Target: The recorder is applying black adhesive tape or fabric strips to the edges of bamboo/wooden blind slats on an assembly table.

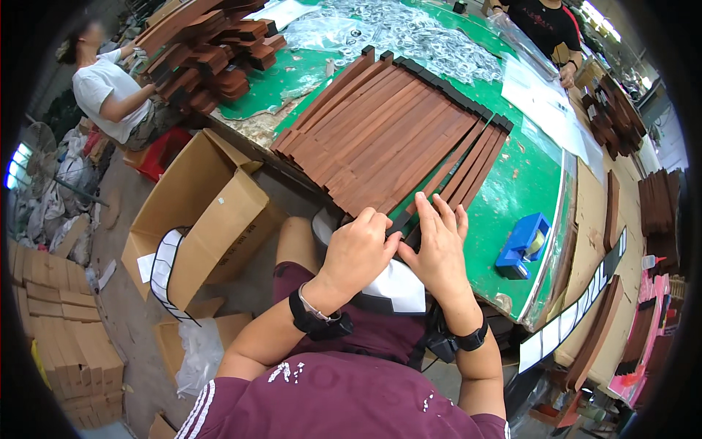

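Note:
Brown wooden slats with black far ends lie side by side across the table corner in front of me. My left hand is closed, thumb and fingers pinching a narrow black strip at the near end of one slat. Close beside it, my right hand has its fingers stretched out and slightly apart against the near ends of the slats. Its thumb comes close to my left thumb. Below both hands, a white sheet-like piece with a black edge sits over my lap; what it belongs to is hidden.
The green table carries a blue tape dispenser at right and a heap of clear plastic pieces at the back. An open cardboard box stands left. Two people work nearby, one beside stacked brown slats.

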A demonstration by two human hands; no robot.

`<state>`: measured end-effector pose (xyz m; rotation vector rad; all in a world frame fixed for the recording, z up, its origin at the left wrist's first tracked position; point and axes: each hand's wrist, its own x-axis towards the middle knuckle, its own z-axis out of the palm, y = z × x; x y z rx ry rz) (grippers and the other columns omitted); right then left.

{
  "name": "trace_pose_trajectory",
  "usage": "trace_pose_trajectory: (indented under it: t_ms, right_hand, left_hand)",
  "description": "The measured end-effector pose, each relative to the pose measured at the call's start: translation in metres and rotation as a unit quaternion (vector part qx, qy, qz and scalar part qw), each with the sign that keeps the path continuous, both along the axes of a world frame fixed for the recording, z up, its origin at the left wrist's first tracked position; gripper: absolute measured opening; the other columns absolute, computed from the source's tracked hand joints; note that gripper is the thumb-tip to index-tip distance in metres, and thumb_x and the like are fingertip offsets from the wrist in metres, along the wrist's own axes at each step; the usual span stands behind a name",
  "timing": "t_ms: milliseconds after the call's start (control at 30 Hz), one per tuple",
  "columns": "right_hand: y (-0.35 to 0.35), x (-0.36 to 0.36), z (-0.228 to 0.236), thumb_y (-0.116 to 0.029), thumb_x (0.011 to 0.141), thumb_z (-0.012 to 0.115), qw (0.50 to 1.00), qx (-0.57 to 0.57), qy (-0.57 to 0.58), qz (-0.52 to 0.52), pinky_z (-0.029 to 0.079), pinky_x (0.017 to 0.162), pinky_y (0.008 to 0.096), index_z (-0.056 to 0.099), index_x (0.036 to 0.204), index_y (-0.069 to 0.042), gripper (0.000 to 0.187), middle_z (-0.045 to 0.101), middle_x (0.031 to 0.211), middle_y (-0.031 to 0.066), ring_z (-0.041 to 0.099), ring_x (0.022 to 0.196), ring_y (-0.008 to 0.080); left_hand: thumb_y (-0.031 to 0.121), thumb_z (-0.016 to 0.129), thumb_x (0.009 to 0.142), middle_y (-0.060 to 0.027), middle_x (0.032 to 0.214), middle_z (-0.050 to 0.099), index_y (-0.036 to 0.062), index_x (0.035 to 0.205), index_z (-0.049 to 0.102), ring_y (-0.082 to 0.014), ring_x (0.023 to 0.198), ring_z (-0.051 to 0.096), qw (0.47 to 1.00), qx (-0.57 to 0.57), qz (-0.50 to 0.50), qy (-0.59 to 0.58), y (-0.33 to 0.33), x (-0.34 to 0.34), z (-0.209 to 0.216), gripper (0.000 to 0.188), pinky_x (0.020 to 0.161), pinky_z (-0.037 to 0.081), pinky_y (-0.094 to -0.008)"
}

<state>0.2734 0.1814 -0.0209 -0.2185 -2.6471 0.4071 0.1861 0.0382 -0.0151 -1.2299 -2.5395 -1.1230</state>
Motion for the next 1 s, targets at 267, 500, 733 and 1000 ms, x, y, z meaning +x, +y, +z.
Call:
trace_pose_trajectory:
  t_ms: [267, 500, 733, 1000]
  right_hand:
    - [0.0, 0.0, 0.0, -0.02, 0.069, 0.084, 1.0, -0.01, 0.0, 0.001, 0.023, 0.115, 0.0597, 0.044, 0.145, 0.001, 0.088, 0.059, 0.137, 0.0159, 0.047, 0.134, 0.0363]
    - [0.0, 0.0, 0.0, -0.021, 0.07, 0.083, 1.0, -0.009, 0.001, 0.001, 0.024, 0.115, 0.0599, 0.045, 0.144, 0.002, 0.086, 0.058, 0.138, 0.016, 0.047, 0.134, 0.0368]
    - [-0.002, -0.001, 0.001, -0.025, 0.074, 0.081, 1.0, -0.03, 0.003, -0.004, 0.024, 0.114, 0.0609, 0.053, 0.142, -0.011, 0.076, 0.057, 0.14, 0.0156, 0.047, 0.134, 0.0361]
    - [-0.005, 0.0, 0.006, -0.027, 0.075, 0.08, 0.998, 0.039, -0.043, -0.012, 0.026, 0.114, 0.0617, 0.062, 0.136, -0.03, 0.064, 0.052, 0.146, 0.0121, 0.046, 0.136, 0.0339]
  left_hand:
    - [0.012, 0.077, 0.082, -0.0109, 0.085, 0.063, 0.0007, 0.091, 0.065, -0.0262, 0.066, 0.067, 1.0, 0.013, -0.005, 0.002, 0.001, 0.0, -0.005, 0.018, 0.059, 0.053, -0.0363]
    - [0.01, 0.077, 0.081, -0.0099, 0.085, 0.063, 0.0006, 0.091, 0.064, -0.0243, 0.067, 0.067, 1.0, 0.013, 0.001, 0.006, 0.0, 0.001, -0.007, 0.019, 0.059, 0.054, -0.035]
    - [0.011, 0.077, 0.081, -0.0103, 0.087, 0.062, 0.001, 0.092, 0.065, -0.027, 0.068, 0.067, 1.0, -0.005, 0.002, 0.006, 0.001, 0.002, -0.005, 0.02, 0.06, 0.054, -0.0362]
    - [0.013, 0.076, 0.083, -0.0114, 0.093, 0.064, 0.0011, 0.099, 0.065, -0.0308, 0.069, 0.067, 0.999, -0.029, 0.007, 0.029, -0.01, 0.007, 0.001, 0.022, 0.06, 0.055, -0.0381]
